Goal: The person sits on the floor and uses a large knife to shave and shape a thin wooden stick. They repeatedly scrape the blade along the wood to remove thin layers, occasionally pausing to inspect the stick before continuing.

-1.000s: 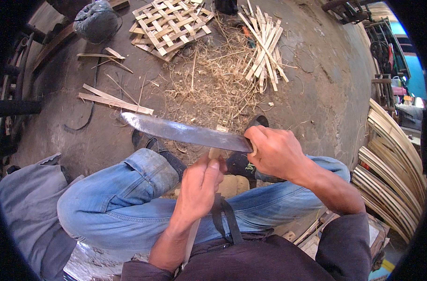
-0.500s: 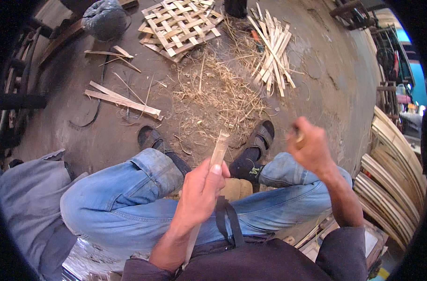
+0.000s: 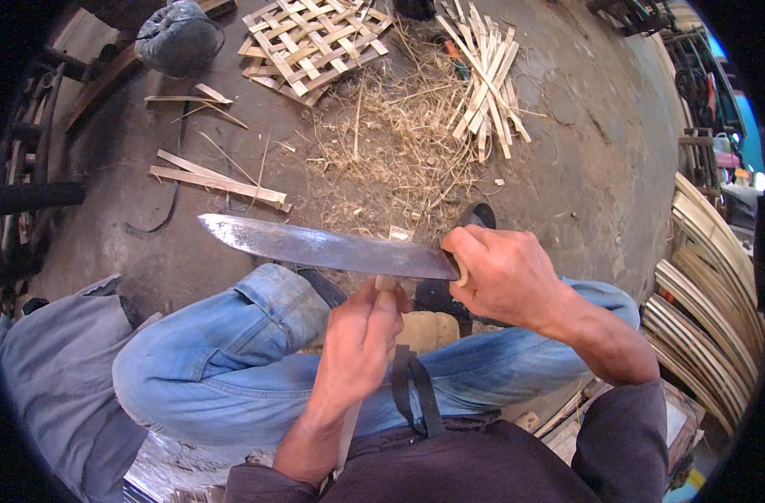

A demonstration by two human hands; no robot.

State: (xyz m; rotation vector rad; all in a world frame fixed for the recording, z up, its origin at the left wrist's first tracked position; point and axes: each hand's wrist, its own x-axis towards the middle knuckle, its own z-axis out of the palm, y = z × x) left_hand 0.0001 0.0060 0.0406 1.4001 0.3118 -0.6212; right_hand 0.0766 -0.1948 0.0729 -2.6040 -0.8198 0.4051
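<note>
My left hand [image 3: 362,339] is closed round a pale, flat bamboo strip [image 3: 347,434], which runs back along my forearm. Its far end shows just past a machete [image 3: 332,251], whose long blade lies across the strip and covers part of it. My right hand [image 3: 504,272] grips the machete by its light wooden handle [image 3: 462,272]. The blade points left, with its tip beyond my left knee. Whether the edge bites into the strip I cannot tell.
Thin shavings [image 3: 391,151] litter the floor between my feet. Beyond lie a woven lattice panel [image 3: 315,42] and a heap of cut strips [image 3: 487,84]. A few strips [image 3: 219,180] rest at left. Curved bamboo bundles [image 3: 705,310] lean at right; a grey plastic-wrapped bundle [image 3: 179,39] sits far left.
My right hand has come left and slightly down, bringing the machete, a blur before, across the strip. My left hand keeps its hold in nearly the same place.
</note>
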